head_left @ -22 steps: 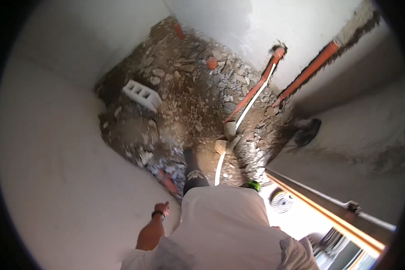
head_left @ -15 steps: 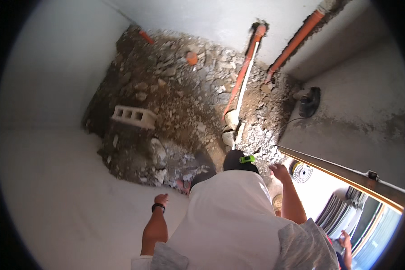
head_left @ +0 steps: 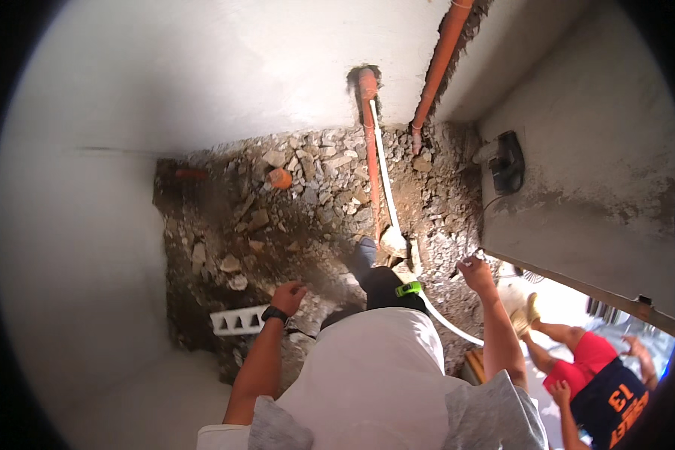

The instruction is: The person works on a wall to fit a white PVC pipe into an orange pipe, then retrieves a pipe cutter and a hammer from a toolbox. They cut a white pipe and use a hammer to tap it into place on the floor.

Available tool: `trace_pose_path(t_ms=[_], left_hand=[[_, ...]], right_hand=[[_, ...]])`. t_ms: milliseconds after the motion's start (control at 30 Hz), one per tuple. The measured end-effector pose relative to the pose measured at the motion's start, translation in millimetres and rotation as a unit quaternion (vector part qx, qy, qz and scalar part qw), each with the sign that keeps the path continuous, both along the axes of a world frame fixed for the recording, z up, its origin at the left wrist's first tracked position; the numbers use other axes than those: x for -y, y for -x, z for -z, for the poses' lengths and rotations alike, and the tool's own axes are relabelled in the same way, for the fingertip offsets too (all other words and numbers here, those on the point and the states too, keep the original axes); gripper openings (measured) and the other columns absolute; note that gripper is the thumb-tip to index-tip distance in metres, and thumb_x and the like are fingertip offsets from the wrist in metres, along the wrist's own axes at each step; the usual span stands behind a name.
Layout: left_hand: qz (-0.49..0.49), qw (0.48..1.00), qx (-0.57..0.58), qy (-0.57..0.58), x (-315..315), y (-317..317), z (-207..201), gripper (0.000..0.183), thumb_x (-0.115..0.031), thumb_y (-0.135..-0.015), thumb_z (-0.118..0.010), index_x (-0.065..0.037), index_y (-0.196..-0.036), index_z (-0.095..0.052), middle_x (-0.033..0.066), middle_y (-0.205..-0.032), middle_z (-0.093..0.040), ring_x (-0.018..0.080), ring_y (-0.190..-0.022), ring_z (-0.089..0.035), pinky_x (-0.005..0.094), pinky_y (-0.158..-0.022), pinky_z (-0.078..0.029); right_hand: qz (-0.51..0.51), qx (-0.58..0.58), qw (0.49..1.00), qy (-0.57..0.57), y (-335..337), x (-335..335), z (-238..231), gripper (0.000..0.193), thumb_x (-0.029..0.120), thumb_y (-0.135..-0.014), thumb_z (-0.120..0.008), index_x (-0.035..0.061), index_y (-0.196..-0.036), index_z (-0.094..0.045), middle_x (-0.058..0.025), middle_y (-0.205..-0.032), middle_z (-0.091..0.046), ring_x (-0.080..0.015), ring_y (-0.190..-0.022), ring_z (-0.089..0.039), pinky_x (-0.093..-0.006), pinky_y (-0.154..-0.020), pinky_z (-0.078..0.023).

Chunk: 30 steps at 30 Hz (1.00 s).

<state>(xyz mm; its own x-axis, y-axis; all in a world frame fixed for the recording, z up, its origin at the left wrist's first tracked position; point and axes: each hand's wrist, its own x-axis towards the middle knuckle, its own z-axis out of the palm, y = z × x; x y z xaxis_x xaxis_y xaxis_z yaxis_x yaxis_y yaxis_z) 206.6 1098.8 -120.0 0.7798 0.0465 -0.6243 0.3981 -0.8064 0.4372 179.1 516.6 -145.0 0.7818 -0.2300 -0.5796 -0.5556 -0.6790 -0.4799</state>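
Observation:
Over the rubble on the left hangs my left hand (head_left: 288, 298), a dark band on its wrist. Its fingers are loosely curled, and nothing shows in them. Below it lies a pale hollow block (head_left: 240, 321), apart from the hand as far as I can tell. My right hand (head_left: 476, 274) is raised on the right with bent fingers; a tiny pale spot shows by the fingertips, too small to name. A bright green tape measure (head_left: 408, 289) sits at my waist. One dark shoe (head_left: 366, 251) is forward on the broken ground, close to an orange pipe (head_left: 372, 165).
A white pipe (head_left: 384, 169) runs beside the orange one to some stones (head_left: 393, 241). Another orange pipe (head_left: 436, 71) lies in a wall groove. A dark power tool (head_left: 507, 163) is by the right wall. A co-worker (head_left: 596, 375) in red shorts is at the lower right.
My view has turned and moved forward over the rubble. My left hand has come up near the hollow block. More of the co-worker shows, and a foot of mine has stepped ahead.

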Motion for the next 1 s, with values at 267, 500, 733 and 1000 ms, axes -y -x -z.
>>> trace_pose_path(t_ms=[267, 500, 733, 1000], left_hand=[[0.213, 0.971, 0.104, 0.04, 34, -248, 11, 0.016, -0.023, -0.097, -0.066, -0.01, -0.097, -0.076, 0.0126, -0.094, -0.073, 0.0333, -0.084, -0.068, 0.0474, -0.077, -0.056], [0.327, 0.941, 0.087, 0.016, 113, -387, 29, 0.026, -0.032, -0.099, -0.062, -0.011, -0.1, -0.077, 0.0089, -0.097, -0.074, 0.033, -0.086, -0.068, 0.0482, -0.078, -0.056], [0.437, 0.893, 0.1, -0.047, 183, -495, 130, 0.027, -0.029, -0.094, -0.067, -0.011, -0.113, -0.074, 0.0156, -0.11, -0.074, 0.0354, -0.101, -0.069, 0.0458, -0.089, -0.055], [0.449, 0.851, 0.269, -0.047, 246, -631, 308, 0.048, -0.027, -0.097, -0.064, -0.002, -0.138, -0.057, 0.0257, -0.125, -0.066, 0.0411, -0.118, -0.063, 0.0509, -0.1, -0.05]], right_hand=[[-0.029, -0.056, 0.997, -0.038, -68, -53, 7, 0.047, 0.039, -0.09, -0.075, 0.0048, -0.122, -0.07, -0.0178, -0.098, -0.076, -0.031, -0.093, -0.074, -0.0406, -0.084, -0.058], [0.306, 0.12, 0.939, -0.102, -53, -110, 31, 0.038, 0.033, -0.099, -0.066, -0.0035, -0.108, -0.07, -0.0045, -0.075, -0.068, -0.0107, -0.069, -0.059, -0.0275, -0.066, -0.049], [0.279, -0.197, 0.94, -0.029, 231, -202, 163, 0.029, 0.031, -0.096, -0.053, 0.009, -0.094, -0.071, -0.0089, -0.072, -0.07, -0.0261, -0.063, -0.067, -0.0414, -0.062, -0.05], [0.247, -0.383, 0.889, -0.043, 373, -159, 369, 0.027, 0.024, -0.093, -0.064, 0.0053, -0.111, -0.072, -0.0098, -0.086, -0.076, -0.0254, -0.078, -0.074, -0.0409, -0.062, -0.058]])
